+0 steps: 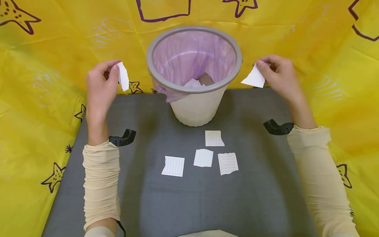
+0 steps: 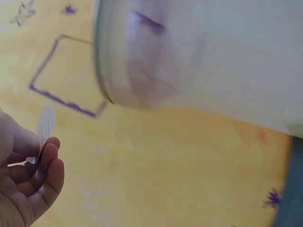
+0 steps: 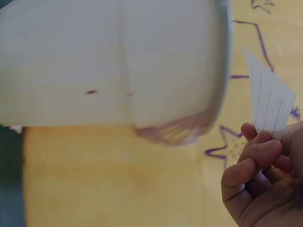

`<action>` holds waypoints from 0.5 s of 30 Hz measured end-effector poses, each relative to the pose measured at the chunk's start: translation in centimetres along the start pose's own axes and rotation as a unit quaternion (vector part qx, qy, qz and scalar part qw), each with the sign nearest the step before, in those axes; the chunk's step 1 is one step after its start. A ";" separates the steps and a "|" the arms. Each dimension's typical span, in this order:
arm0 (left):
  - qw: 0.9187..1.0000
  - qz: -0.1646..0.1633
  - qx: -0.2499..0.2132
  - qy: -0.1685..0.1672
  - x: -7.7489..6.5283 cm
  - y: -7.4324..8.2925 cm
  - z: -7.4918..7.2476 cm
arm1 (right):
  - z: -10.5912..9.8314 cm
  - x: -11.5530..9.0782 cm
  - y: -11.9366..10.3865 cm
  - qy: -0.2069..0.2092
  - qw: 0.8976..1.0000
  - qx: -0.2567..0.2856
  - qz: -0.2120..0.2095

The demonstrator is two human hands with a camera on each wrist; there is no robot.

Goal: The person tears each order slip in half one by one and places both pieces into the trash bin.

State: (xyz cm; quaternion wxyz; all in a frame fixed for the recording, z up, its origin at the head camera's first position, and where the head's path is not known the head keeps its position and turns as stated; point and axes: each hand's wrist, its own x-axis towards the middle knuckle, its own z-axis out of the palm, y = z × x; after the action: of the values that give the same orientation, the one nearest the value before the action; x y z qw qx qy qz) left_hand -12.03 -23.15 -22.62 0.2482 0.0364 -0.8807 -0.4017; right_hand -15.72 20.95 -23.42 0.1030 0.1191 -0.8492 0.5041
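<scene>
My left hand pinches a torn scrap of white paper between thumb and fingertips, left of the bin and near rim height. On the other side, my right hand pinches a second torn scrap, roughly triangular; the right wrist view shows ruled lines on this paper. Between the hands stands a whitish waste bin with a grey rim and a purple liner bag. Inside the bin lie some white paper and a brownish piece.
Several torn paper scraps lie on the grey table in front of the bin: a ruled one at left, a plain one in the middle, ruled ones at right. Yellow patterned cloth hangs behind and at both sides.
</scene>
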 end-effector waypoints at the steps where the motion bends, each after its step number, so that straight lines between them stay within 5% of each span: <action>1: 1.000 0.003 -0.006 0.002 0.4 0.7 -0.1 | -0.1 0.3 -0.4 -0.001 1.000 0.011 0.001; 8: 0.999 0.028 -0.018 -0.013 2.1 4.2 -0.3 | 0.1 1.6 -2.6 -0.018 1.000 0.014 0.002; 15: 0.999 0.035 -0.021 -0.024 2.3 4.7 -0.3 | 0.2 1.9 -3.1 -0.021 1.000 0.010 0.005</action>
State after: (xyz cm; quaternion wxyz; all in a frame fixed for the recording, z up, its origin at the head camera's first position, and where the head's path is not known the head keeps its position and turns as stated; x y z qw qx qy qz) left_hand -13.25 -20.73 -18.10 0.2412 -0.0095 -0.8788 -0.4116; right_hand -16.57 19.20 -20.38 0.0814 0.1261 -0.8467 0.5104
